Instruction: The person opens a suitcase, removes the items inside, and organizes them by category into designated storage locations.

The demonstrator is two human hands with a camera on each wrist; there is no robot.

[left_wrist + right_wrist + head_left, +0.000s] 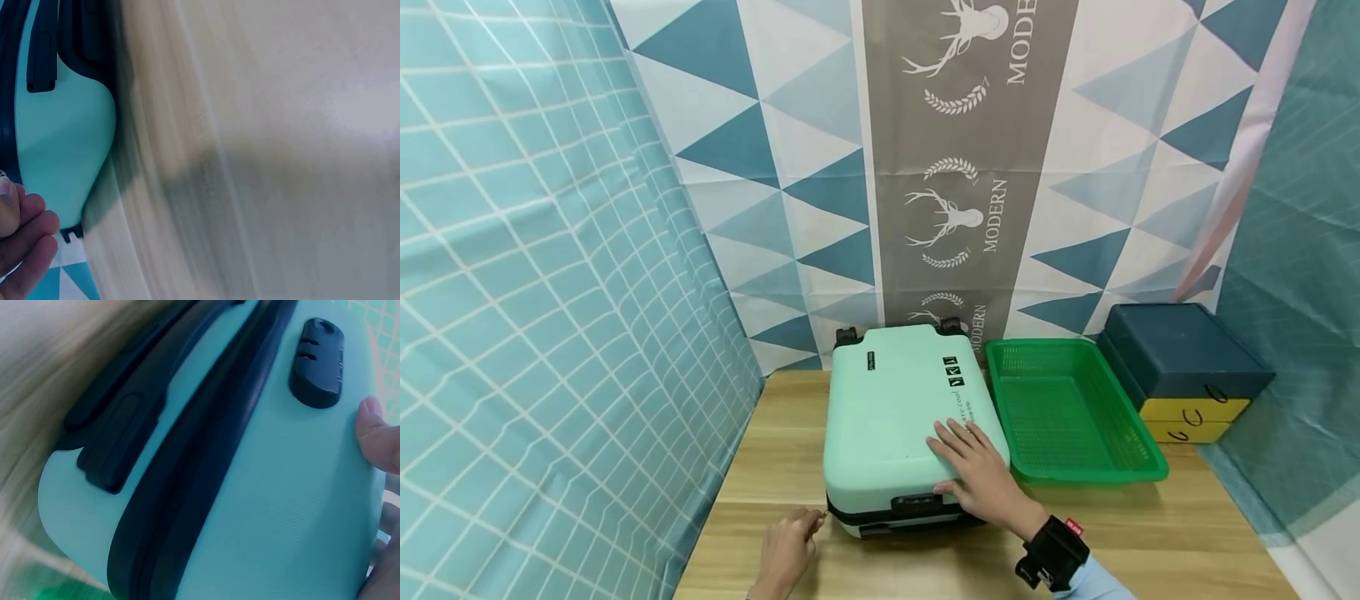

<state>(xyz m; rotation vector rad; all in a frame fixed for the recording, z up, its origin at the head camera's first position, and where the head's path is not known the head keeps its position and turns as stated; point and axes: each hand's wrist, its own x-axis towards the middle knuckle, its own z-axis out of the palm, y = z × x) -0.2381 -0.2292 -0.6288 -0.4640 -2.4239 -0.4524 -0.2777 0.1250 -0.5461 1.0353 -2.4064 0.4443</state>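
Observation:
A mint-green hard-shell suitcase [895,400] lies flat on the wooden table, wheels toward the back wall. At its front left corner my left hand [786,546] pinches a small metallic zipper pull [2,174] beside the black zipper band [187,450]. The pull is mostly hidden by the thumb and fingers. My right hand [977,475] rests with spread fingers on the front right of the lid, its thumb near the front edge. Below that thumb sits a black combination lock [317,364]. A black carry handle [134,412] runs along the lower half.
A green plastic basket [1067,475] stands just right of the suitcase. Farther right, a dark blue box [1183,350] sits on yellow boxes [1195,410]. Patterned cloth [805,167] hangs behind the wooden table [775,450], with a teal checked cloth [550,292] on the left.

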